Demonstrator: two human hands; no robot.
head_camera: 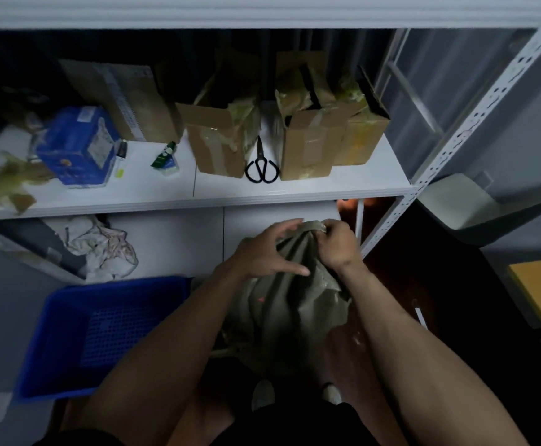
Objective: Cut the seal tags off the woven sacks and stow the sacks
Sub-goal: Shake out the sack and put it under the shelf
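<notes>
A grey-green woven sack (290,312) stands on the dark floor in front of the shelf, its top bunched into a neck. My right hand (336,244) grips that bunched neck from the right. My left hand (264,252) lies on the sack's left side with its fingers spread and loosely bent, the thumb reaching toward the neck. No seal tag is visible; my hands hide the neck. Black scissors (261,165) lie on the white shelf (295,188) above, between two cardboard boxes, handles toward me.
A blue plastic basket (101,333) sits on the floor at the left. Crumpled white cloth (101,249) lies on the lower shelf. Cardboard boxes (314,136), a blue package (79,146) and small bottles stand on the shelf. A white perforated post (423,175) rises at the right.
</notes>
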